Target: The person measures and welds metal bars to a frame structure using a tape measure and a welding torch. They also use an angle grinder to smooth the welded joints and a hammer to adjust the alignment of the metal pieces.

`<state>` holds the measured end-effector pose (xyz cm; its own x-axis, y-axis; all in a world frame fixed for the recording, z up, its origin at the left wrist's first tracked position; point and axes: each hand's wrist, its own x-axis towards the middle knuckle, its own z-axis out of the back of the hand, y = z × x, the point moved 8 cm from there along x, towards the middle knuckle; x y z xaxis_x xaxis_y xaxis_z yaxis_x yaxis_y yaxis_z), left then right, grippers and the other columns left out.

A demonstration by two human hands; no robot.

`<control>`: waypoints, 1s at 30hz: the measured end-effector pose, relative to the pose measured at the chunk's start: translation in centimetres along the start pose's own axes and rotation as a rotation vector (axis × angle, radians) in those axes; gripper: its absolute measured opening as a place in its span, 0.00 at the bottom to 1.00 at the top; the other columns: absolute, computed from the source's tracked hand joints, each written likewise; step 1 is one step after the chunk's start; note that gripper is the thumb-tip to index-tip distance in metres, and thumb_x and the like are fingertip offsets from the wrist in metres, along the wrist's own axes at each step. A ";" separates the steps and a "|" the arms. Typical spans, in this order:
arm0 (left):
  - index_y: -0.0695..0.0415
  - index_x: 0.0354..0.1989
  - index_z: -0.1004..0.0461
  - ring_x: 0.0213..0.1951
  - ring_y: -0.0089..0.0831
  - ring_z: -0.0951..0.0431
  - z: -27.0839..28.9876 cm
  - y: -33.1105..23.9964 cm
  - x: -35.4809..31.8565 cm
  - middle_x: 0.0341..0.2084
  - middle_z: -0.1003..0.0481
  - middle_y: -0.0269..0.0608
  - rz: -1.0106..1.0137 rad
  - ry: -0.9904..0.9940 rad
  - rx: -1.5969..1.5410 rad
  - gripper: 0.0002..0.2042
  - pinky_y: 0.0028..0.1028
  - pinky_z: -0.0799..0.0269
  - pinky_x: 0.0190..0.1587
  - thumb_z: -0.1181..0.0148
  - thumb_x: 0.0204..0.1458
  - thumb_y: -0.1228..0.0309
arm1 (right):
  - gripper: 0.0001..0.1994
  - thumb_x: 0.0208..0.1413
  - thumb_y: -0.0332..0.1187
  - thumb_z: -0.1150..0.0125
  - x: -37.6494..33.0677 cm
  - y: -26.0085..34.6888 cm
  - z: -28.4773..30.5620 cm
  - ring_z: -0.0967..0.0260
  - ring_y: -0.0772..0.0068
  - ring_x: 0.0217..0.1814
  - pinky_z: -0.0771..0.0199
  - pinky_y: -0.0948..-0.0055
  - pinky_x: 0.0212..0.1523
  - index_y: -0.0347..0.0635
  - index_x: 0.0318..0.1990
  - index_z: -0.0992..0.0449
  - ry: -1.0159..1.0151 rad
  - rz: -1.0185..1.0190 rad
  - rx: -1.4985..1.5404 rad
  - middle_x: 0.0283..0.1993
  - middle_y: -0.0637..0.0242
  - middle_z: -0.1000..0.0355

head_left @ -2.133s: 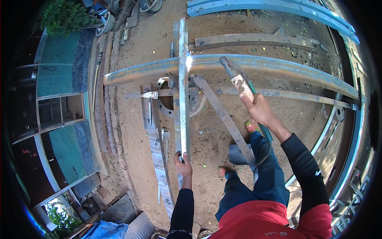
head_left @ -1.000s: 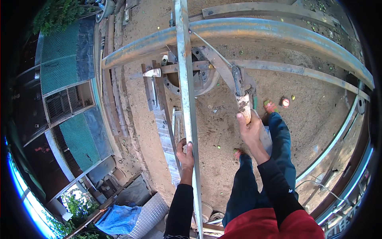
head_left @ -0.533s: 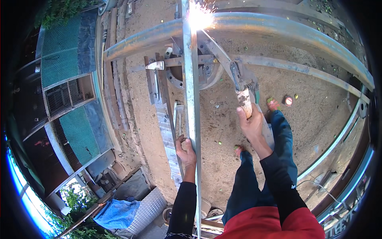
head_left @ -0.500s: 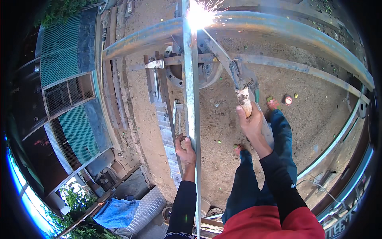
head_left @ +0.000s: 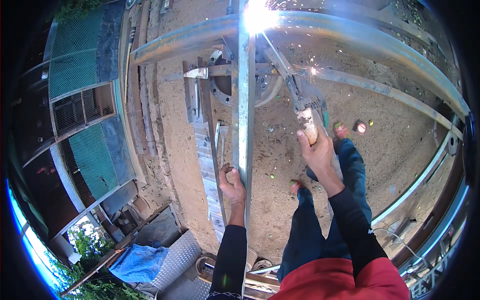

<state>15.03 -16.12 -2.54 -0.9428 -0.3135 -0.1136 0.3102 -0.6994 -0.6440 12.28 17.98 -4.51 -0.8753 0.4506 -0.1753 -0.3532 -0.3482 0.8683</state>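
Observation:
My right hand (head_left: 317, 152) is closed round the pale, worn handle of a welding electrode holder (head_left: 306, 120). From its jaws a thin electrode (head_left: 275, 47) slants up to a glaring white arc with flying sparks. The arc sits where a long square steel tube (head_left: 243, 110) meets a curved, rust-streaked steel beam (head_left: 350, 35); glare hides the joint itself. My left hand (head_left: 232, 186) grips the tube's left side lower down, thumb and fingers curled at its edge.
Under the tube stands a round wheel hub (head_left: 221, 95); beside it lies a tool with a bright wedge-shaped head (head_left: 196, 73). A thinner steel bar (head_left: 370, 86) crosses to the right. Mesh cages (head_left: 75, 65) line the left. A blue tarp (head_left: 140, 264) lies lower left.
The arc and electrode tip have shifted slightly right in the view, along with the tube's upper end. A small extra spark now shows right of the holder. Both hands keep their grip.

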 end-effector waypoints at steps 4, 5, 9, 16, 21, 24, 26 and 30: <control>0.68 0.49 0.28 0.46 0.43 0.26 -0.1 0.0 0.1 0.43 0.24 0.53 -0.021 -0.001 0.014 0.19 0.38 0.32 0.53 0.45 0.59 0.63 | 0.20 0.55 0.48 0.35 0.1 -0.2 0.0 0.28 0.48 0.18 0.32 0.57 0.21 0.38 0.32 0.31 -0.022 0.010 0.029 0.14 0.55 0.32; 0.68 0.49 0.28 0.46 0.43 0.25 -0.1 0.1 0.1 0.43 0.23 0.53 -0.017 0.000 0.002 0.19 0.38 0.32 0.53 0.45 0.59 0.62 | 0.20 0.55 0.47 0.35 0.1 -0.2 -0.1 0.28 0.49 0.18 0.32 0.57 0.21 0.38 0.32 0.31 -0.003 -0.006 0.033 0.14 0.55 0.32; 0.69 0.48 0.27 0.46 0.44 0.25 0.2 0.3 0.1 0.42 0.23 0.54 -0.015 -0.028 0.003 0.19 0.38 0.32 0.53 0.45 0.59 0.62 | 0.19 0.55 0.47 0.35 0.1 -0.3 -0.4 0.28 0.50 0.18 0.32 0.58 0.21 0.39 0.33 0.30 0.025 -0.030 0.039 0.14 0.56 0.32; 0.68 0.46 0.27 0.45 0.50 0.26 0.3 0.1 -0.1 0.39 0.24 0.55 -0.055 -0.084 0.096 0.20 0.43 0.33 0.52 0.46 0.60 0.59 | 0.19 0.56 0.46 0.36 0.3 0.2 0.1 0.28 0.52 0.18 0.32 0.59 0.22 0.36 0.35 0.28 0.015 -0.035 0.058 0.16 0.56 0.30; 0.66 0.43 0.27 0.45 0.54 0.28 0.3 -1.2 -0.5 0.38 0.25 0.55 -0.133 -0.150 0.347 0.19 0.47 0.37 0.52 0.53 0.63 0.59 | 0.19 0.57 0.45 0.36 0.5 0.6 2.0 0.26 0.55 0.22 0.30 0.61 0.25 0.33 0.35 0.27 -0.097 -0.051 0.170 0.21 0.53 0.28; 0.65 0.39 0.27 0.43 0.53 0.28 0.1 -1.9 -0.5 0.36 0.25 0.54 -0.161 -0.163 0.480 0.17 0.47 0.39 0.52 0.57 0.64 0.62 | 0.19 0.57 0.44 0.36 0.4 0.4 2.8 0.26 0.60 0.23 0.29 0.63 0.26 0.32 0.35 0.27 -0.159 -0.061 0.217 0.22 0.52 0.27; 0.64 0.37 0.27 0.42 0.52 0.28 0.1 -2.3 -0.6 0.35 0.25 0.52 -0.168 -0.178 0.532 0.16 0.47 0.39 0.52 0.57 0.64 0.63 | 0.19 0.57 0.44 0.36 0.4 0.4 3.0 0.27 0.61 0.22 0.29 0.63 0.26 0.32 0.34 0.27 -0.172 -0.060 0.210 0.21 0.52 0.28; 0.63 0.33 0.28 0.40 0.51 0.29 -0.2 -2.5 -0.7 0.32 0.26 0.52 -0.212 -0.191 0.608 0.15 0.46 0.39 0.50 0.57 0.64 0.66 | 0.19 0.57 0.45 0.35 0.2 0.1 2.7 0.28 0.63 0.19 0.31 0.65 0.23 0.33 0.34 0.27 -0.132 -0.041 0.181 0.19 0.54 0.29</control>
<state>14.94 -14.03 -1.00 -0.9699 -0.1989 0.1402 0.1876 -0.9781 -0.0901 12.92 20.24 -3.25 -0.8067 0.5688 -0.1602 -0.3118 -0.1794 0.9330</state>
